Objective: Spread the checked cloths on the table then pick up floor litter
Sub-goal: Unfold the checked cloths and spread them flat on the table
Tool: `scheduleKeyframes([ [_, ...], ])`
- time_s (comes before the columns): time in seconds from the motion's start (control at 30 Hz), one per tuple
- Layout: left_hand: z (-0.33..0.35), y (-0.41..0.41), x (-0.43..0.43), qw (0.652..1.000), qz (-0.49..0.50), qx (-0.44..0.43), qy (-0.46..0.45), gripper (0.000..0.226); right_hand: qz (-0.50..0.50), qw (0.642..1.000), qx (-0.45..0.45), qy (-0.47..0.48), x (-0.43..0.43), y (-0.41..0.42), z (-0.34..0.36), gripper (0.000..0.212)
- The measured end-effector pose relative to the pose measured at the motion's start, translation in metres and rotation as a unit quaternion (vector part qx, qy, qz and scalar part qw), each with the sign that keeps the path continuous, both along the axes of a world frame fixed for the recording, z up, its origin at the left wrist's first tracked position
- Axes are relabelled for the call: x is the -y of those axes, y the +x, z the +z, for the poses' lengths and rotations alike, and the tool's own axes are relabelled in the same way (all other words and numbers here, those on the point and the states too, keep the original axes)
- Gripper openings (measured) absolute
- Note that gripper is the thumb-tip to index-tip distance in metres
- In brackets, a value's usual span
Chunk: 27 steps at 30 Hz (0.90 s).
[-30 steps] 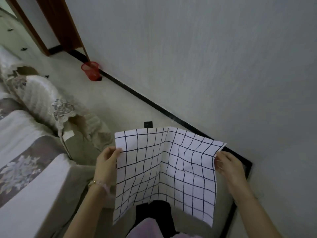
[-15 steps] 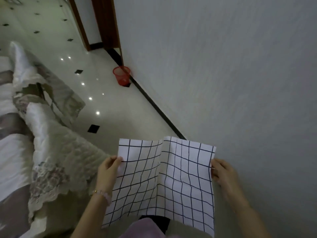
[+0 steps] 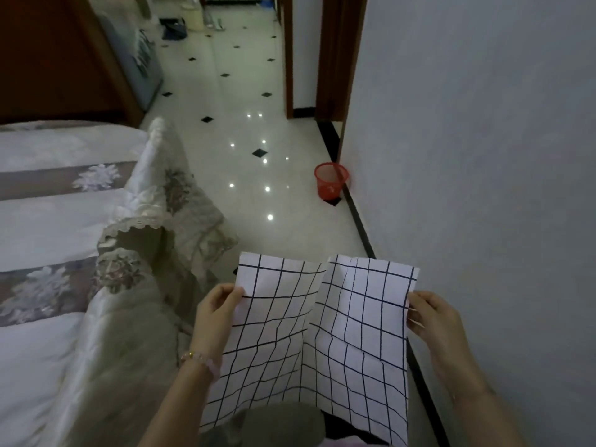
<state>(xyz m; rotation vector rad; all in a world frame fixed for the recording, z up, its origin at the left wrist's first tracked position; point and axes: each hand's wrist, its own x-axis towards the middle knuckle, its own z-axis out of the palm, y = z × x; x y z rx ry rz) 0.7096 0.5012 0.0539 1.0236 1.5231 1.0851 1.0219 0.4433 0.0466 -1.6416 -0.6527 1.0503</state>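
Head view: checked cloth [image 3: 322, 343], white with a dark grid, held up in the air in front of the body, well above the floor and not on any table. It hangs roughly vertical, with a crease running down its middle so the two halves angle slightly toward each other. Left hand [image 3: 216, 312] closed on the cloth's left edge near the upper corner, thumb on the near face, fingers behind; a beaded bracelet [image 3: 200, 361] sits on that wrist. Right hand [image 3: 430, 319] pinches the right edge near the upper corner, fingers curled over it. Sofa [image 3: 64, 253] with pale floral covers fills the left side. Glossy white tiled floor [image 3: 245, 91] with small black diamonds runs ahead. Red mesh wastebasket [image 3: 331, 183] stands on the floor against the grey wall [image 3: 483, 124] at right.
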Motion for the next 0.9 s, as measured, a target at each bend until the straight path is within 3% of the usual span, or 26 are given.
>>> scheduleKeyframes([
  [0.2,0.006,-0.003,-0.103,0.99,0.14,0.017,-0.001,0.012,0.118,0.993,-0.014,-0.004,-0.189,0.002,0.0,0.012],
  [0.43,0.07,-0.041,-0.208,0.956,0.279,0.002,0.091,0.011,0.27,0.96,0.025,0.073,-0.407,-0.056,0.062,0.012],
  [0.63,0.109,-0.129,-0.265,0.891,0.404,-0.053,0.198,0.025,0.383,0.915,0.021,0.127,-0.55,-0.161,0.101,0.011],
  [0.9,0.097,-0.282,-0.307,0.803,0.581,0.011,0.133,0.016,0.489,0.861,0.023,0.139,-0.687,-0.358,0.125,0.015],
])
